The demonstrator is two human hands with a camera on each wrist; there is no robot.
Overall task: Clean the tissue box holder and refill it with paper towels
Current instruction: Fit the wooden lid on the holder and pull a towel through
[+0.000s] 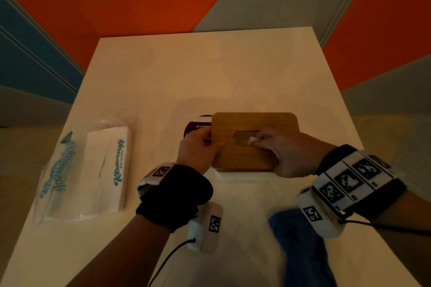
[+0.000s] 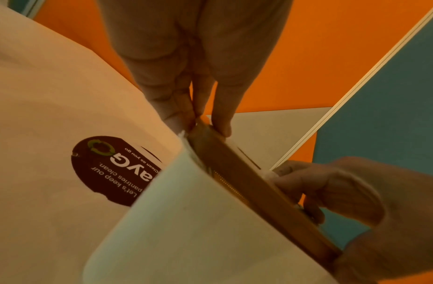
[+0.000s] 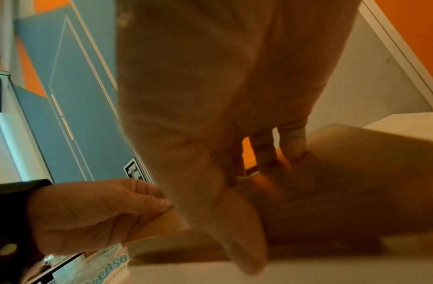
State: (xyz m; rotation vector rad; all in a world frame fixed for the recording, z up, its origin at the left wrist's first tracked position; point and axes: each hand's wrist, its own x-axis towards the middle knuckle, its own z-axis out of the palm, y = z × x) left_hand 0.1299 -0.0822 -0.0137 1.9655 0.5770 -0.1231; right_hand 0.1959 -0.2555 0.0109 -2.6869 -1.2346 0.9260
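The tissue box holder has a wooden lid [image 1: 254, 123] on a white base [image 1: 240, 175] and stands mid-table. My left hand [image 1: 198, 147] grips the lid's left edge, thumb on top and fingers [image 2: 198, 76] underneath. In the left wrist view the lid [image 2: 247, 182] sits slightly raised off the base [image 2: 186, 221] at that end. My right hand [image 1: 286, 154] lies over the lid's near right part, with fingertips curled into the oval slot beside a bit of white tissue [image 1: 252, 140] and the thumb [image 3: 244, 249] down the near edge. A pack of paper towels [image 1: 105, 170] lies at the left.
A blue cloth [image 1: 300, 247] lies near the table's front edge, under my right wrist. A round dark sticker [image 1: 196, 126] on the tabletop shows beside the holder's left end. Orange and blue wall panels surround the table [image 1: 210, 65].
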